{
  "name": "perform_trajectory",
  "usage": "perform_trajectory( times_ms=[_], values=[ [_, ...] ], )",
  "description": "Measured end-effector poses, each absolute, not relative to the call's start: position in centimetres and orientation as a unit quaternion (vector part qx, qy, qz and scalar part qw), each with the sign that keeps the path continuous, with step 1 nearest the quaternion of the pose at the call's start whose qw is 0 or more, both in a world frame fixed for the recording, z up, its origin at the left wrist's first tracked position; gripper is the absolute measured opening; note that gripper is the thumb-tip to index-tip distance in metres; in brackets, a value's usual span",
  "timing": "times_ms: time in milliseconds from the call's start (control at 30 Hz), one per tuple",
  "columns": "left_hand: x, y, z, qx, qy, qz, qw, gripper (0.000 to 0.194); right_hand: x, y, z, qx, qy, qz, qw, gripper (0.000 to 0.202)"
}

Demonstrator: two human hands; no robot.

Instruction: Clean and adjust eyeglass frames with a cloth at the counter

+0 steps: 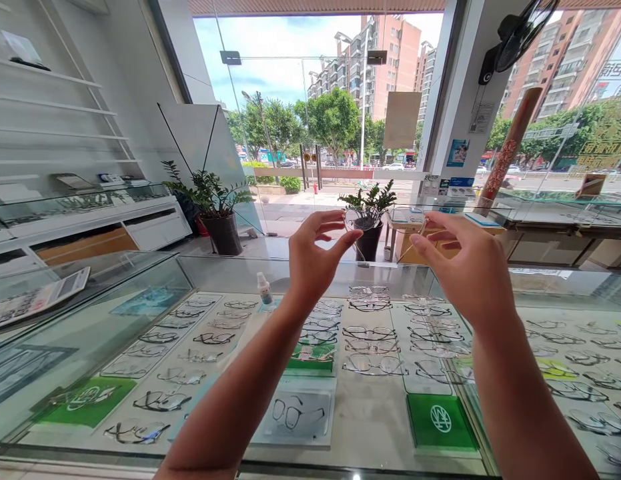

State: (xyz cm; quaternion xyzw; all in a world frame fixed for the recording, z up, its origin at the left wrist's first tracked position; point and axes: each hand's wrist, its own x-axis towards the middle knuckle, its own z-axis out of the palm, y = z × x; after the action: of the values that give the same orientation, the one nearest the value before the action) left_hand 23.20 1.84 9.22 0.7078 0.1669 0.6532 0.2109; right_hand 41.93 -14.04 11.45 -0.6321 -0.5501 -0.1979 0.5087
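Note:
Both hands are raised above the glass display counter, holding a pair of thin-rimmed eyeglasses out in front of me. My left hand pinches the left lens rim between thumb and fingers. At the other side, my right hand grips the right end of the frame with thumb and fingertips. The clear lenses let the background through, so the bridge and right rim are hard to make out. Below the hands, rows of eyeglasses lie in the counter.
A small white bottle stands on the counter behind my left forearm. Green cases lie among the displayed frames. A calculator-like device rests at left. Potted plants stand beyond, before the glass door. A fan hangs upper right.

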Motion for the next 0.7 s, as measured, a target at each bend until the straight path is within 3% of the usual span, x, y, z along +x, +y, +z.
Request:
perform_trajectory(
  times_ms=[700],
  values=[
    [23.08, 2.14, 9.24, 0.704, 0.176, 0.647, 0.233, 0.039, 41.59, -14.27, 11.69, -0.621, -0.560, -0.215, 0.504, 0.042]
  ],
)
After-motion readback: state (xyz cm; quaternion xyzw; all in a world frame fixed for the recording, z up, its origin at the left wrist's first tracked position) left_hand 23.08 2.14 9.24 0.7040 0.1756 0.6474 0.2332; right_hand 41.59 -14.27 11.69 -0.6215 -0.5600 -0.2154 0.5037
